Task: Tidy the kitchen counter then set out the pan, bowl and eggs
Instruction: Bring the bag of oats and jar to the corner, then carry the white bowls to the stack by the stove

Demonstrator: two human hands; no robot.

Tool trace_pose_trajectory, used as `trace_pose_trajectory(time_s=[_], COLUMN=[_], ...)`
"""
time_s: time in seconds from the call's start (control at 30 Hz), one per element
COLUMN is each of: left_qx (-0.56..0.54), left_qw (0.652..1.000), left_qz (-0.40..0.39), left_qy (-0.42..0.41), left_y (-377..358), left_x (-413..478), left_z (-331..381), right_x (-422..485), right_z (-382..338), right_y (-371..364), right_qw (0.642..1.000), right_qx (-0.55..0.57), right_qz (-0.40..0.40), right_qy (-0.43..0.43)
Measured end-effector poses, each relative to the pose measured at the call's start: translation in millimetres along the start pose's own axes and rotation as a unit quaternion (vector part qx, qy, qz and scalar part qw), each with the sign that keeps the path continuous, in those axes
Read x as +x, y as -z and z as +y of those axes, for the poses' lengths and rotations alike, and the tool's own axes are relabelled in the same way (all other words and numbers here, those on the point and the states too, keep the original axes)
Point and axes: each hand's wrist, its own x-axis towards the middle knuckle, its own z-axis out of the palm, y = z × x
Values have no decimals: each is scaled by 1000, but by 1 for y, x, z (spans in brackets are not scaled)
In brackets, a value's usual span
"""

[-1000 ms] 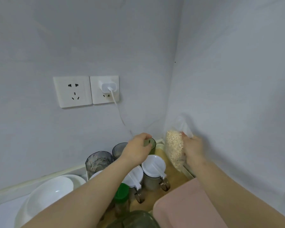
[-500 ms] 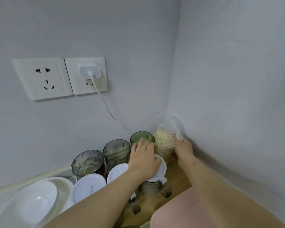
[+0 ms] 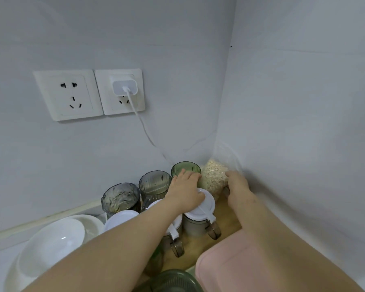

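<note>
Head view: the left hand (image 3: 185, 190) lies flat with its fingers stretched out, palm on the white lid (image 3: 205, 208) of a handled jar and fingertips against the green cup (image 3: 185, 167) behind it. The right hand (image 3: 238, 186) is against the side of the bag of oats (image 3: 214, 175), which stands in the wall corner; its fingers are blurred and partly hidden, so I cannot tell whether they grip the bag. The white bowl (image 3: 51, 247) sits at the lower left, well apart from both hands, and a pink container (image 3: 230, 264) lies under the right forearm.
</note>
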Motion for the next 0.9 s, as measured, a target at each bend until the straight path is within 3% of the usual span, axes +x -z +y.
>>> trace_pose_trajectory(time_s=[0.23, 0.4, 0.53, 0.7, 0.9], left_qx=[-116, -229, -291, -334, -399], left_qw=[992, 964, 931, 886, 798], left_qz=[59, 135, 219, 306, 400], left_qy=[-7, 6, 25, 99, 209], left_y=[56, 101, 133, 142, 141], left_x=[-54, -121, -203, -308, -450], left_z=[8, -1, -26, -74, -129], right_x=[-77, -176, -255, -333, -439], right_z=[-21, -26, 1, 60, 141], right_y=[-11, -29, -60, -92, -129], right_qw=[995, 977, 958, 935, 889], right_qx=[-43, -87, -115, -132, -179], right_qz=[14, -56, -151, -289, -412], right_qy=[91, 187, 217, 159, 90])
